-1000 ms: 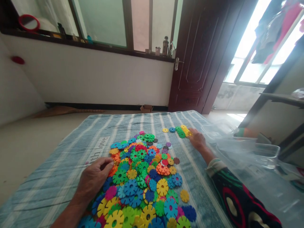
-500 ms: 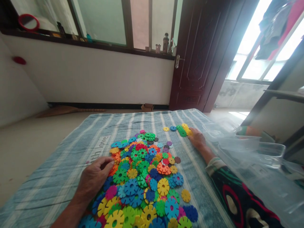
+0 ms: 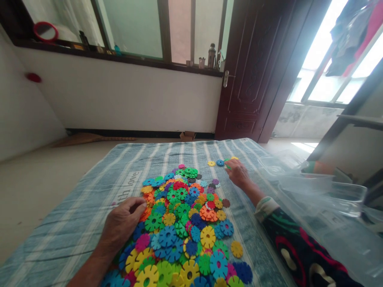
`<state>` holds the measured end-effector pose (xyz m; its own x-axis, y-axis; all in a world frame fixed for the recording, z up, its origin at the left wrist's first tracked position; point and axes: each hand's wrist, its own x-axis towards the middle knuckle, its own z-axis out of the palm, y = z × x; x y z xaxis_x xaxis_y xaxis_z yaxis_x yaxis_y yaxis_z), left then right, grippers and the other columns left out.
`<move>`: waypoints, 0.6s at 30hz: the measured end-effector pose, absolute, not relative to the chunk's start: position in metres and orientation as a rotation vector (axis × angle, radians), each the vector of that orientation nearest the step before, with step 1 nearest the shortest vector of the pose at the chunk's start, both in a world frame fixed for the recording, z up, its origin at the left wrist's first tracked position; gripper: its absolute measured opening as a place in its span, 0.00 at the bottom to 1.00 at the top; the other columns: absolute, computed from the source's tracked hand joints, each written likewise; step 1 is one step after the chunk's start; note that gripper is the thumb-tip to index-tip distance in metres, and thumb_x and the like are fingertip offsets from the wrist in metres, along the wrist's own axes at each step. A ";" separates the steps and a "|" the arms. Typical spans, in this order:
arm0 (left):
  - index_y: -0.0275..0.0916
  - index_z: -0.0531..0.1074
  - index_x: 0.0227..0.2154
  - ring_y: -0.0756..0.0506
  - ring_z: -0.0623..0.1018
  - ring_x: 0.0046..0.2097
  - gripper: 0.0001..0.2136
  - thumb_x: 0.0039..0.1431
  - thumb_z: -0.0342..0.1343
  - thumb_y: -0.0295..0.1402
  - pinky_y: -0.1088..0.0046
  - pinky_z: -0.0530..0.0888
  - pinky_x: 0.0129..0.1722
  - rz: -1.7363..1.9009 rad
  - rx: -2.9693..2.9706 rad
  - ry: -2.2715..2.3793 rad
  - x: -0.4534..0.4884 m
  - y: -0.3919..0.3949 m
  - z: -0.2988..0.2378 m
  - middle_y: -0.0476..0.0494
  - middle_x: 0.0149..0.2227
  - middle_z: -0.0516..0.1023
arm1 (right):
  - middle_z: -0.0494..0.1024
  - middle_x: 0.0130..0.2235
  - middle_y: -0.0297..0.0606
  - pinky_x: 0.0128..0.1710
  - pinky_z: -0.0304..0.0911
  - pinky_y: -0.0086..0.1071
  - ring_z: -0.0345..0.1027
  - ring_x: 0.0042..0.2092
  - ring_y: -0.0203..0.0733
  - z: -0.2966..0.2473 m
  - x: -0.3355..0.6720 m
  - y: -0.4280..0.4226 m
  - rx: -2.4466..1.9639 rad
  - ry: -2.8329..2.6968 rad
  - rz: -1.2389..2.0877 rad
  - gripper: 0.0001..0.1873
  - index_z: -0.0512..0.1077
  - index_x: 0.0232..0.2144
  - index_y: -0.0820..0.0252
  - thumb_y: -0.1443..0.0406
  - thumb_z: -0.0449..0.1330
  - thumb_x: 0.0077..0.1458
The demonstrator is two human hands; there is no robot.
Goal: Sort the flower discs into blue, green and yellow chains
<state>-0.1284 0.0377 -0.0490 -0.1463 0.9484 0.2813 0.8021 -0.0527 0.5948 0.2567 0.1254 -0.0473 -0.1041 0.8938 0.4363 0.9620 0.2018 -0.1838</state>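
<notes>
A large heap of plastic notched snap discs (image 3: 179, 223) in many colours lies on a striped blue cloth (image 3: 98, 191). At the heap's left edge rests my left hand (image 3: 124, 219), thumb and fingers curled together beside some orange discs; whatever they hold is hidden. My right hand (image 3: 239, 174) reaches past the heap to a short row of discs. Its bent fingers cover most of the green discs (image 3: 226, 161) there, and their grip cannot be made out. Left of them lie a blue disc (image 3: 220, 163) and a yellow disc (image 3: 211, 163). Another yellow disc (image 3: 235, 158) peeks out behind the hand.
Clear plastic containers (image 3: 323, 191) stand along the right side, near my right forearm. Beyond the cloth's far edge are a small cardboard box (image 3: 187, 136), a broom (image 3: 86, 139) on the floor and a dark red door (image 3: 248, 79).
My right hand has moved left from the yellow discs onto the green ones, now hiding most of the row's right end. My left hand stays at the heap's edge. The view has shifted slightly.
</notes>
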 end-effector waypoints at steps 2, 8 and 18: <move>0.43 0.75 0.28 0.45 0.78 0.35 0.14 0.46 0.50 0.46 0.74 0.71 0.37 0.997 1.896 1.999 -0.130 0.038 -0.050 0.49 0.33 0.80 | 0.74 0.46 0.43 0.51 0.55 0.35 0.61 0.52 0.45 -0.038 0.237 0.135 -1.689 -2.172 -0.185 0.15 0.72 0.46 0.58 0.69 0.54 0.57; 0.43 0.76 0.27 0.45 0.78 0.35 0.14 0.47 0.50 0.45 0.74 0.72 0.37 1.016 1.892 1.994 -0.128 0.035 -0.048 0.49 0.32 0.80 | 0.74 0.49 0.45 0.51 0.54 0.40 0.61 0.53 0.48 -0.023 0.198 0.176 -1.687 -2.448 -0.111 0.20 0.70 0.49 0.58 0.72 0.53 0.55; 0.44 0.76 0.27 0.44 0.79 0.36 0.13 0.46 0.51 0.45 0.74 0.73 0.38 0.991 1.892 2.010 -0.128 0.035 -0.044 0.49 0.33 0.81 | 0.78 0.43 0.40 0.48 0.59 0.38 0.70 0.45 0.45 -0.018 0.184 0.189 -1.713 -2.542 -0.081 0.19 0.78 0.37 0.56 0.78 0.56 0.47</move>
